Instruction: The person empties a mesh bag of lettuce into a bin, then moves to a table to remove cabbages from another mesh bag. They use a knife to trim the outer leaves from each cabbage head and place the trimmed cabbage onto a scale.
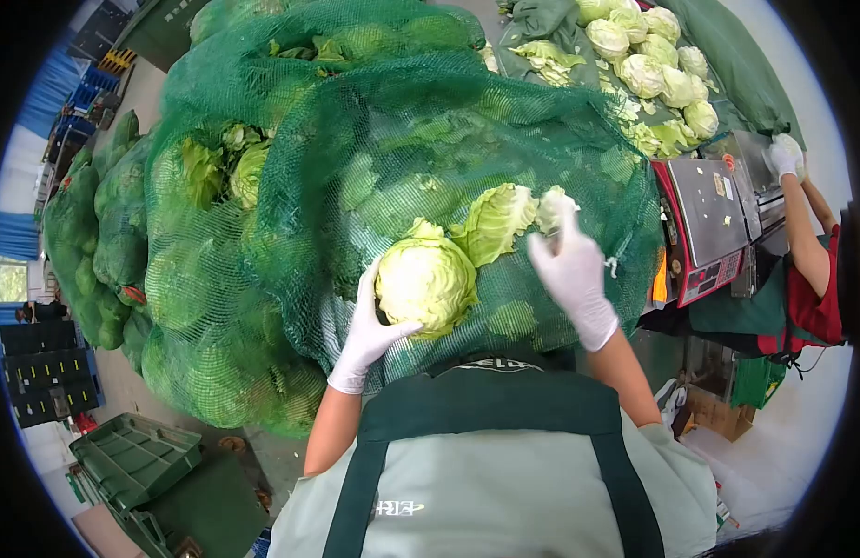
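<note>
Head view: left hand (376, 316), wide, grips cabbage (428, 284); right hand (572, 274) half-curled by leaf (554, 208), hold unclear; netting (504, 288) beneath, scale (709, 209) alongside.

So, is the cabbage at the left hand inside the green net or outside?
Outside: the left hand holds the cabbage, and no mesh of the green net covers it.

One cabbage (426, 286) is counted between one gloved left hand (367, 330) and one gloved right hand (576, 279), and two loose leaves (495, 223) are counted beside it. At least ten pale cabbage heads (642, 75) are seen in the upper right, where one scale (714, 219) and one co-worker (825, 279) are also counted. At least three filled mesh sacks (202, 279) are seen; their exact number cannot be told.
</note>
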Motion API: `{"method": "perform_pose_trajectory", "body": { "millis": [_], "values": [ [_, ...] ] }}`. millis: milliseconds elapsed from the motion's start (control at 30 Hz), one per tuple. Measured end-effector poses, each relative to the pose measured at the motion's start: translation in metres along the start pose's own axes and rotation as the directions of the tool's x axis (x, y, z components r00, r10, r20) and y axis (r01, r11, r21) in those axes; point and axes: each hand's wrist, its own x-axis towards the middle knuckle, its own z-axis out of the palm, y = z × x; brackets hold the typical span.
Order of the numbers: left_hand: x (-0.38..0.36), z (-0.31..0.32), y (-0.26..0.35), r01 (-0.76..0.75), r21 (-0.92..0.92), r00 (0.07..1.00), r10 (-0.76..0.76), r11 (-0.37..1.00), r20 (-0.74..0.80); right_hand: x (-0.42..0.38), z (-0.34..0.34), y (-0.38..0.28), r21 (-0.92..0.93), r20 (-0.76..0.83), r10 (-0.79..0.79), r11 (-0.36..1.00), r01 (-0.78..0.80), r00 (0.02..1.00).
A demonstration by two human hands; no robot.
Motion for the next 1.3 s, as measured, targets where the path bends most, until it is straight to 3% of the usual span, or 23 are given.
{"method": "perform_pose_trajectory", "body": {
  "millis": [67,133,200,233,333,467,567,667,800,900,1000,1033,1133,1200,1267,1300],
  "values": [
    [0.004,0.007,-0.002,-0.076,0.160,0.997,0.077,0.984,0.000,-0.015,0.011,-0.031,0.131,0.258,-0.079,0.990,0.047,0.963],
    [0.004,0.016,0.007,-0.085,0.194,0.996,0.089,0.977,-0.008,-0.027,0.036,-0.044,0.161,0.344,-0.148,0.982,0.097,0.927],
    [0.000,0.028,0.014,-0.098,0.273,0.993,0.110,0.957,-0.030,-0.035,0.059,-0.041,0.098,0.289,-0.192,0.980,0.171,0.938],
    [-0.001,0.036,0.018,-0.080,0.252,0.993,0.099,0.964,-0.062,-0.035,0.060,-0.035,0.194,0.273,-0.217,0.967,0.167,0.937],
    [-0.001,0.050,0.029,-0.091,0.508,0.985,0.154,0.856,-0.083,-0.032,0.061,-0.022,0.375,0.345,-0.160,0.927,0.021,0.925],
    [-0.002,0.068,0.039,-0.072,0.541,0.984,0.148,0.838,-0.098,-0.038,0.068,-0.005,0.521,0.274,-0.159,0.853,-0.008,0.948],
    [-0.005,0.076,0.040,-0.085,0.594,0.979,0.178,0.800,-0.099,-0.038,0.072,0.013,0.559,0.190,-0.232,0.825,0.089,0.954],
    [-0.005,0.075,0.044,-0.066,0.544,0.985,0.143,0.836,-0.100,-0.040,0.055,0.012,0.615,0.426,-0.062,0.751,-0.238,0.903],
    [-0.006,0.070,0.037,-0.118,0.514,0.980,0.183,0.850,-0.077,-0.045,0.065,0.022,0.673,0.284,-0.123,0.732,-0.106,0.951],
    [-0.001,0.058,0.029,-0.170,0.456,0.974,0.219,0.874,-0.056,-0.035,0.077,0.039,0.689,0.201,0.006,0.710,-0.146,0.980],
    [0.002,0.025,0.010,-0.158,0.297,0.985,0.172,0.942,-0.020,-0.009,0.092,0.087,0.708,0.262,0.271,0.598,-0.375,0.926],
    [0.000,0.016,0.005,-0.136,0.269,0.990,0.144,0.953,-0.010,-0.006,0.086,0.082,0.687,0.203,0.232,0.659,-0.307,0.951],
    [-0.004,0.012,-0.004,-0.124,0.302,0.991,0.136,0.945,-0.017,-0.027,0.040,0.013,0.610,0.411,0.116,0.702,-0.367,0.904],
    [-0.006,0.016,0.003,-0.102,0.308,0.993,0.118,0.946,-0.031,-0.042,0.060,-0.004,0.425,0.282,-0.160,0.905,0.027,0.946],
    [-0.009,0.031,0.020,-0.044,0.247,0.996,0.062,0.968,-0.066,-0.047,0.070,-0.020,0.281,0.266,-0.143,0.958,0.065,0.953],
    [-0.009,0.040,0.019,-0.025,0.173,0.991,0.047,0.985,-0.125,-0.045,0.069,-0.019,0.295,0.273,-0.155,0.953,0.071,0.949]
  ]
}}
